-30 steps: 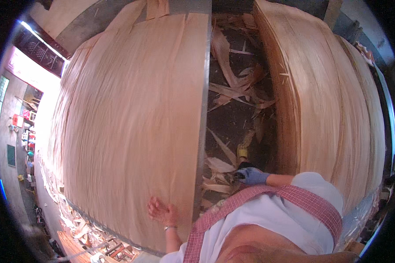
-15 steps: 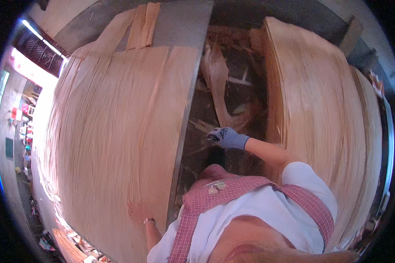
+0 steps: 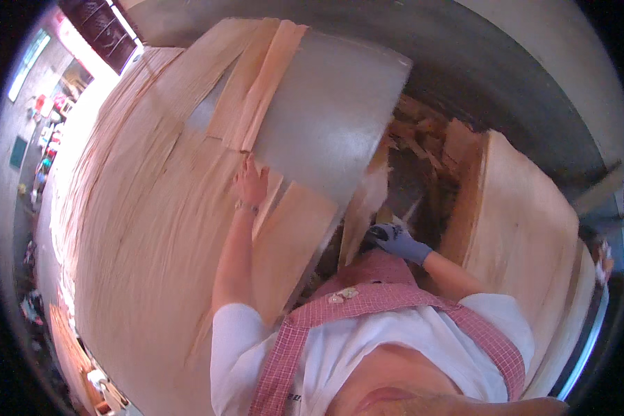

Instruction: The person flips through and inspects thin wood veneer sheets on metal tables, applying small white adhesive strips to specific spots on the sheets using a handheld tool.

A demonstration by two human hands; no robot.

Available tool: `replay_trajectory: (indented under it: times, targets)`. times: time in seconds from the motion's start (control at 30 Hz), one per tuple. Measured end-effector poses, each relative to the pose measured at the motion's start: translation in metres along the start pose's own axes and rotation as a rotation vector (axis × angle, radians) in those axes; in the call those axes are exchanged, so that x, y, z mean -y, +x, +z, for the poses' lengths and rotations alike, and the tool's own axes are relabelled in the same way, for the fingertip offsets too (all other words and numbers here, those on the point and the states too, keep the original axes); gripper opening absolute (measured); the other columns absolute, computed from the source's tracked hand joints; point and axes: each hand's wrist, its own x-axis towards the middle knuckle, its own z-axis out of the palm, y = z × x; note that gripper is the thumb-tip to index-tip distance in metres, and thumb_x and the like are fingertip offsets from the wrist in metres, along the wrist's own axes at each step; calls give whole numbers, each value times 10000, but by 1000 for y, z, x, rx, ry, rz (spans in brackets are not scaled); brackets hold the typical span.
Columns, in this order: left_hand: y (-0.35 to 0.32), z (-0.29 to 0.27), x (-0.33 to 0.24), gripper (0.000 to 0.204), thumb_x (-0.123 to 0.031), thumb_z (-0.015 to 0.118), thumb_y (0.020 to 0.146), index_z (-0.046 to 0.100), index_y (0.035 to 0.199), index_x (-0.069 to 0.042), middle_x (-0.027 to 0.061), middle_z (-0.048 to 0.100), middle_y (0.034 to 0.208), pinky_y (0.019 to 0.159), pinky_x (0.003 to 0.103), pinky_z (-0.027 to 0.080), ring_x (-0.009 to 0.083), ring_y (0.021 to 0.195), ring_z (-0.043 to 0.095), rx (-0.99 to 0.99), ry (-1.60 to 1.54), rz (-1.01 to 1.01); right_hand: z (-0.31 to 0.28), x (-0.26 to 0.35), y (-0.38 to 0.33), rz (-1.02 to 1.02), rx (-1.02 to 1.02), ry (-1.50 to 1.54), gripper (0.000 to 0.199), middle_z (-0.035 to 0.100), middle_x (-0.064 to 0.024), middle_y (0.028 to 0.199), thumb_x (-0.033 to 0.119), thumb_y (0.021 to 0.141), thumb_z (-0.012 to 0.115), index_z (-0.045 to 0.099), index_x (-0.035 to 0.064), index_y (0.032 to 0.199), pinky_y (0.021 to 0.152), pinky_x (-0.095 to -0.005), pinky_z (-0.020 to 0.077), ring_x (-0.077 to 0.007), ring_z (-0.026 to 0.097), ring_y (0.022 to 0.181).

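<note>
My left hand (image 3: 252, 182) is bare and rests flat with spread fingers on thin wood veneer sheets (image 3: 152, 229) that lie on a grey metal table (image 3: 326, 118). It touches the edge of a narrow veneer strip (image 3: 263, 90). My right hand (image 3: 395, 239) wears a blue-grey glove and is closed on the lower end of a long pale veneer piece (image 3: 364, 208) that stands up in the gap beside the table. A white shirt and red checked apron fill the lower part of the view.
A tall stack of veneer sheets (image 3: 527, 229) stands on the right. Broken veneer scraps (image 3: 423, 139) lie in the gap between the table and the stack. A dark concrete floor (image 3: 506, 76) is beyond. A bright workshop area (image 3: 41, 111) shows at the far left.
My left hand has moved up the sheets toward the narrow strip. My gloved right hand has taken hold of a veneer piece in the gap. The view has tilted forward.
</note>
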Motion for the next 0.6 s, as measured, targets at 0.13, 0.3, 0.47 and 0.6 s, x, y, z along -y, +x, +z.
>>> replay_trajectory:
  times: [0.13,0.3,0.47,0.6]
  targets:
    - [193,59,1,688,-367,600,903,327,1478,-106,196,336,1521,1124,509,281,366,1379,361,-109,112,-104,-78,-90,141,-124,143,221,333,688,-137,1052,349,912,613,643,105,1137,803,-420,520,-320,664,918]
    - [309,89,-18,719,-378,628,882,315,1486,-145,161,400,1480,1136,505,251,326,1360,395,-109,425,-367,-141,-135,262,-207,341,361,285,667,-158,1085,294,943,590,641,95,1141,849,-427,508,-348,645,969]
    - [317,95,-67,296,-296,652,855,676,1113,-154,79,655,1093,957,473,396,270,1059,600,-123,551,-350,-197,-189,353,-253,443,484,320,653,-149,1143,270,925,611,614,106,1200,855,-417,509,-343,643,999]
    - [277,113,-121,86,-209,660,827,675,826,-124,40,633,869,789,424,445,252,853,610,-454,571,-53,-213,-188,444,-150,297,590,426,611,-97,1258,341,982,506,482,153,1363,781,-357,494,-260,641,977]
